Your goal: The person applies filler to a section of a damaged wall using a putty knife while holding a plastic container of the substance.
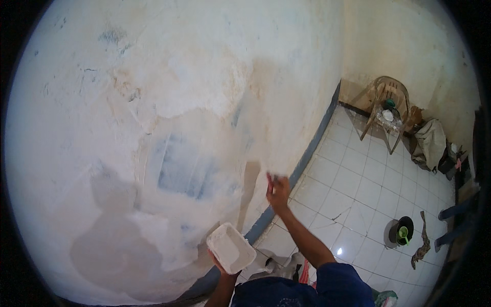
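My left hand grips a white rectangular tub by its side, close to the wall. White residue coats the inside of the tub. My right hand is closed around a red-handled tool, held up at the wall's lower right part. The tool's working end is too indistinct to name its kind. In front of me the off-white wall carries smeared white patches, with a bluish patch showing through left of my right hand. Shadows of my body and arm fall across it.
A blue-grey skirting band separates the wall from the white tiled floor. A worn plastic chair holding small items stands in the far corner beside a draped grey cloth. A black bucket with a green dipper sits at right, near a crumpled rag.
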Action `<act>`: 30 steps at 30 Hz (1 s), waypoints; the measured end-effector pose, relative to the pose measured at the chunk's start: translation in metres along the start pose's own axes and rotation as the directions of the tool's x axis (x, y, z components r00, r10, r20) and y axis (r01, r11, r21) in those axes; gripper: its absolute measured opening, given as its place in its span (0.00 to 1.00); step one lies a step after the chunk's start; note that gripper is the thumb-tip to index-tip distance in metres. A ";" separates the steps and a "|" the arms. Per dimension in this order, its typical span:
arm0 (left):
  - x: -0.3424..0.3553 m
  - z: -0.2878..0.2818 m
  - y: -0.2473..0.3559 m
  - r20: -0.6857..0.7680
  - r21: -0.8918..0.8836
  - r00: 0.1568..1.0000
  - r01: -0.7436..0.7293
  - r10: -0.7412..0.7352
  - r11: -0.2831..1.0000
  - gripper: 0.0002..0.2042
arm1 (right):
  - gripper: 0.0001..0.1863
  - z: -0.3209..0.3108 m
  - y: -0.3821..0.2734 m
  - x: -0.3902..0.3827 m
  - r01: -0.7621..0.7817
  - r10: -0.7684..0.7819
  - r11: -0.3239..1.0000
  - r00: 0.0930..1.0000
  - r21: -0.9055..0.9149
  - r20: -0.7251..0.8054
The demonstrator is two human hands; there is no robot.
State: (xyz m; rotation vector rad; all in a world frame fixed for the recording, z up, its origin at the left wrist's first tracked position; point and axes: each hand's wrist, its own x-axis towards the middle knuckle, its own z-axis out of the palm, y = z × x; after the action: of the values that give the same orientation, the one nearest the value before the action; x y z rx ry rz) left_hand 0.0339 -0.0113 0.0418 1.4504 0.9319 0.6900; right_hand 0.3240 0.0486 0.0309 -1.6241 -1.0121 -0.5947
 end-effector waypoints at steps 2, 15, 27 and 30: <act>-0.005 -0.007 -0.004 -0.070 0.080 0.997 -0.023 0.028 0.997 0.47 | 0.19 0.006 -0.024 0.072 0.051 -0.046 0.998 0.986 0.024 -0.163; -0.012 -0.017 -0.027 -0.118 0.043 0.993 -0.018 0.023 0.999 0.34 | 0.27 0.008 -0.047 -0.062 0.088 -0.098 0.989 0.992 0.119 0.083; -0.004 -0.018 -0.025 -0.112 0.013 0.993 -0.029 0.030 0.999 0.33 | 0.28 0.026 -0.044 -0.050 0.177 -0.193 0.980 0.960 0.096 0.202; -0.005 -0.023 -0.024 -0.126 0.018 0.992 -0.025 0.028 1.000 0.33 | 0.27 -0.003 -0.038 -0.051 0.204 -0.225 0.972 0.951 0.114 0.213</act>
State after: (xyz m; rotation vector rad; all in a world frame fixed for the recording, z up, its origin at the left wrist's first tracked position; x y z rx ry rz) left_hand 0.0078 -0.0052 0.0208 1.4491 1.0190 0.8026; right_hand 0.2664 0.0317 0.0109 -1.5356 -1.3773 -0.5075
